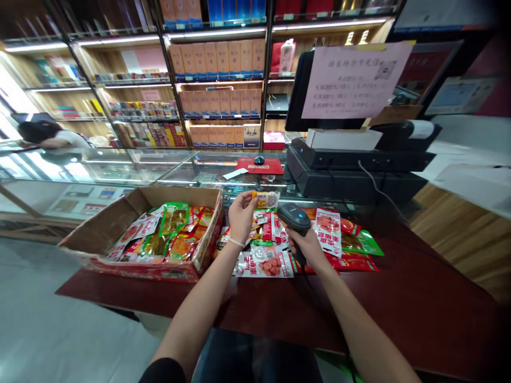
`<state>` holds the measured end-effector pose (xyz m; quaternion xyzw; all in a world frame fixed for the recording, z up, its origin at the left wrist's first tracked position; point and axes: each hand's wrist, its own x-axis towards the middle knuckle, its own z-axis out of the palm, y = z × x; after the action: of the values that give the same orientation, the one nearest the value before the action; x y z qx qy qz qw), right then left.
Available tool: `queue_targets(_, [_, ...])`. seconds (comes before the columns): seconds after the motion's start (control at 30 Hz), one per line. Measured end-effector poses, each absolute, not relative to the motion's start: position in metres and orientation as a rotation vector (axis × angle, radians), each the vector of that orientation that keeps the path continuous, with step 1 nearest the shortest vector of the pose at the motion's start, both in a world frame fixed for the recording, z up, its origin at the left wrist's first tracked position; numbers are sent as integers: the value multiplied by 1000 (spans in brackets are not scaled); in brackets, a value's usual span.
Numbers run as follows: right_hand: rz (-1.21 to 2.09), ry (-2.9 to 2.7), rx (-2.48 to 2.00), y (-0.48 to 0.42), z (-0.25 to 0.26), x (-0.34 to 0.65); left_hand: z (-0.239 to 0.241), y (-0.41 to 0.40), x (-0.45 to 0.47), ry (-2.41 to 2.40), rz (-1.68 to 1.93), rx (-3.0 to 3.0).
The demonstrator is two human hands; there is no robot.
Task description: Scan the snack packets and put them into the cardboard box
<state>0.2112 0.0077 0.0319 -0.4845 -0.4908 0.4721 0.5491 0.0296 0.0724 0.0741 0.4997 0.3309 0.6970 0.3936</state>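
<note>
Between the fingertips of my left hand (241, 214) is a small yellow and clear snack packet (266, 200), held above the pile. My right hand (306, 243) is wrapped round the handle of a black barcode scanner (294, 217), whose head is close to the packet's right end. Beneath both hands lie several snack bags, among them a white and red bag (269, 261) and another white and red bag (328, 231) to the right. A green-edged bag (365, 242) lies at the pile's right end.
An open cardboard box (131, 268) full of snack bags stands on the left of the dark red counter (383, 303). Behind are a mouse (259, 160) on a red mat, a black cash drawer (355, 181) and a monitor with a paper sign (355, 80). A person (56, 141) leans at the far left.
</note>
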Motion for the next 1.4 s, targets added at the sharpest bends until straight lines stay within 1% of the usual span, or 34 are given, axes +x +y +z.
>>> queue_targets(0.1, [1126,-1209,-1104,6,38,200,114,49,-13,919,1857,1432])
queue_targets(0.17, [1131,-1253,-1087,5,42,192,131,36,-53,1027,1932,1529])
queue_targets(0.23, [1136,-1285,-1075,5,44,183,137,27,-99,1216,2049,1610])
queue_targets(0.3, [1143,-1306,-1062,6,44,173,133,21,-143,1502,2115,1682])
queue_targets(0.33, [1147,-1316,-1057,6,44,168,129,19,-162,1664,2043,1750])
queue_targets(0.4, [1162,-1342,-1058,7,43,158,117,16,-193,1902,1729,1886])
queue_targets(0.47, [1182,-1363,-1062,7,42,149,105,14,-211,1978,1447,1943])
queue_targets(0.53, [1195,-1377,-1063,7,42,141,97,11,-216,1954,1371,1927])
queue_targets(0.7, [1193,-1368,-1070,7,43,137,102,-2,-187,1797,1405,1952])
queue_targets(0.87, [1157,-1353,-1108,10,44,158,115,-15,-121,1520,1417,2139])
queue_targets(0.97, [1125,-1309,-1137,13,43,179,110,-10,-78,1343,1392,2197])
queue_targets(1.17, [1107,-1235,-1183,17,35,216,65,34,-12,1284,1248,2238])
queue_targets(1.4, [1090,-1190,-1194,17,21,235,2,100,35,1337,943,2410])
